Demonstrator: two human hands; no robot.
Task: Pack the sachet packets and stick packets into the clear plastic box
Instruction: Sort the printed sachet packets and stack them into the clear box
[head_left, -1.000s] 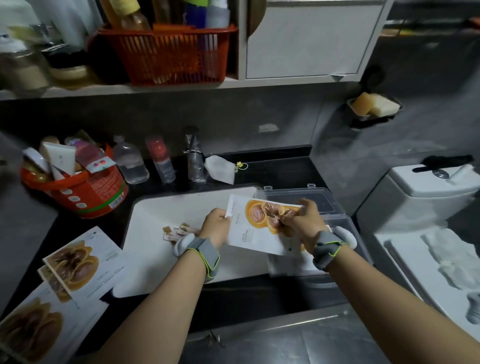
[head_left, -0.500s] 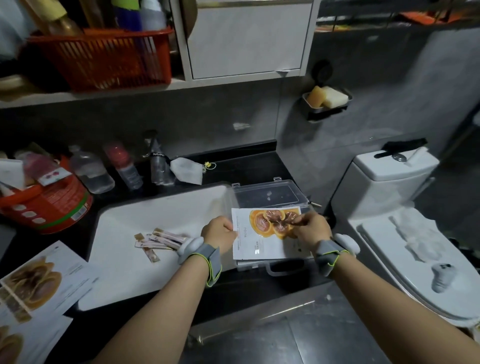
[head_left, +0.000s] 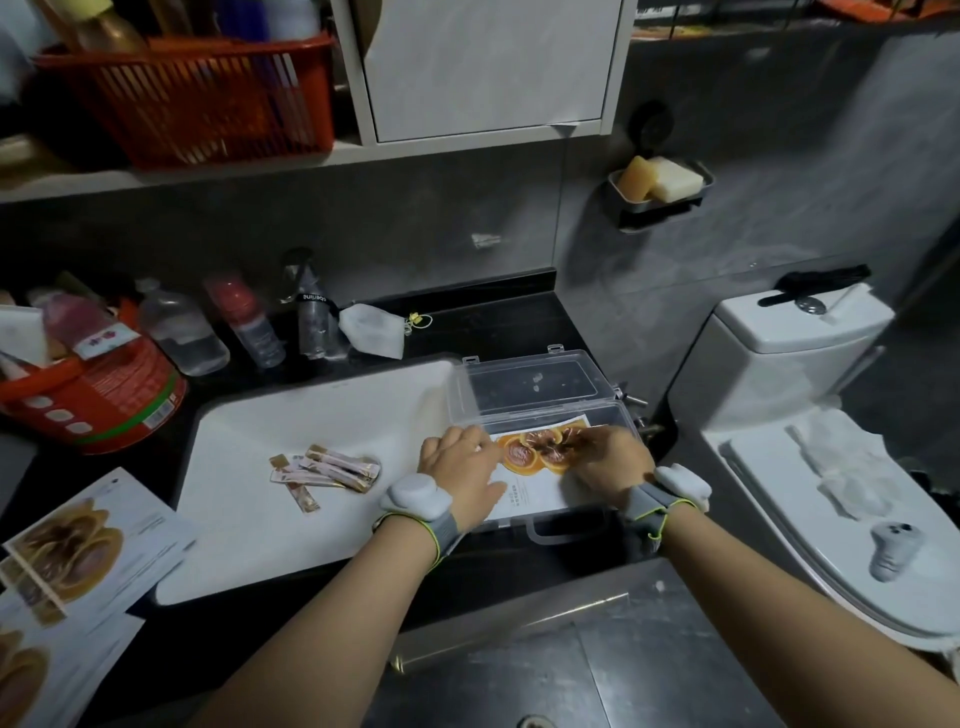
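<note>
The clear plastic box (head_left: 571, 535) stands open at the right end of the counter, its lid (head_left: 535, 382) tipped back. A white sachet packet (head_left: 530, 486) with an orange picture lies inside it. My left hand (head_left: 460, 465) holds the packet's left edge, thumb on its white face. My right hand (head_left: 610, 462) pinches the packet at the picture with bunched fingers. Several pink stick packets (head_left: 327, 470) lie loose on the white board (head_left: 311, 421) left of the box. Two more sachet packets (head_left: 88, 551) (head_left: 31, 670) lie at the counter's left front.
An orange tub (head_left: 98, 405) full of toiletries stands at the left, with bottles (head_left: 182, 332) and a white pouch (head_left: 371, 330) along the back wall. A red basket (head_left: 197, 98) sits on the shelf above. A toilet (head_left: 800, 415) is close on the right.
Both hands have lowered the sachet packet from above the box down into it. The view has swung right and nearer to the box.
</note>
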